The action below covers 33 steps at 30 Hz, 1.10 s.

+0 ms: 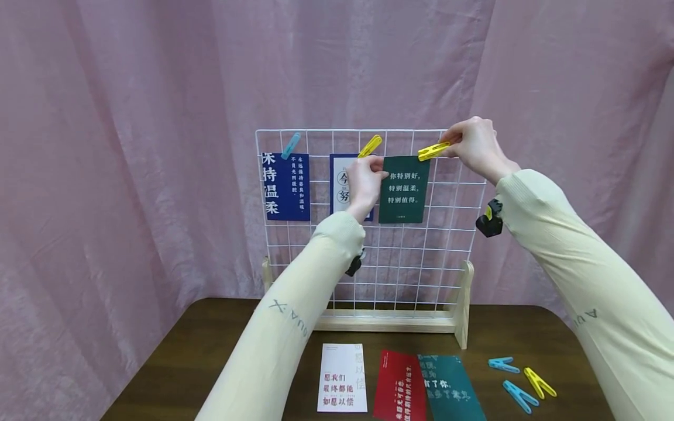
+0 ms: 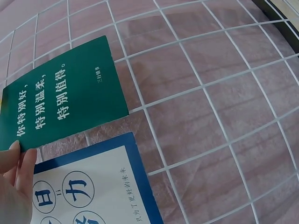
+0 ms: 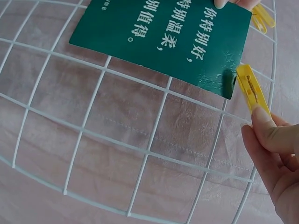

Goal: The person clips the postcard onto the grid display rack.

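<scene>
The hands point(image 1: 363, 182) point(image 1: 480, 147) pinch: left, a green card point(image 1: 402, 190), long axis upright; right, a yellow clip point(image 1: 431, 152) pointing left.

Pink curtain point(image 1: 158, 117): you get soft, fairly even light, faint fold shadows
Green card point(image 3: 161, 44): glare near your clipped corner
Wire grid point(image 3: 148, 152): bowed in your wrist views

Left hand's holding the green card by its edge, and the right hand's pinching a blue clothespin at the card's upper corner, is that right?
One slip: the clothespin in the right hand is yellow, as the right wrist view shows. The left hand does hold the green card.
</scene>
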Each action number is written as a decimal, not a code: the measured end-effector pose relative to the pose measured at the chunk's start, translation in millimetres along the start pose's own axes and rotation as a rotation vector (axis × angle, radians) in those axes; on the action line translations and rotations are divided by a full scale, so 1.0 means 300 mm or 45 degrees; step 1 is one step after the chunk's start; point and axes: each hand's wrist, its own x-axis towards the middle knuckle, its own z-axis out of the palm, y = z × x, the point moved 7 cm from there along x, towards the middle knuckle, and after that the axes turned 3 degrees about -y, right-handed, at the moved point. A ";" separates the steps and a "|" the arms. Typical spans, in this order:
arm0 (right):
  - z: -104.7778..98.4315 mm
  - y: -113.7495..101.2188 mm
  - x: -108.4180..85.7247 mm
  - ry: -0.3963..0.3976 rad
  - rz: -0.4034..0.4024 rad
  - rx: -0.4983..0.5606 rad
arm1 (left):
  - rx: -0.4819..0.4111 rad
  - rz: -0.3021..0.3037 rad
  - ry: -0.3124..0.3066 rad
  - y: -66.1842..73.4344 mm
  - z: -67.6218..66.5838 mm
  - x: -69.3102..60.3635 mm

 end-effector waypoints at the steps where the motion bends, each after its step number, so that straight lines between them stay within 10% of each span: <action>1: -0.001 0.000 0.002 -0.008 0.002 -0.004 | 0.001 0.005 -0.003 0.002 0.001 0.000; 33: 0.012 -0.029 0.040 -0.119 -0.036 -0.020 | -0.007 0.055 0.035 0.038 0.011 -0.009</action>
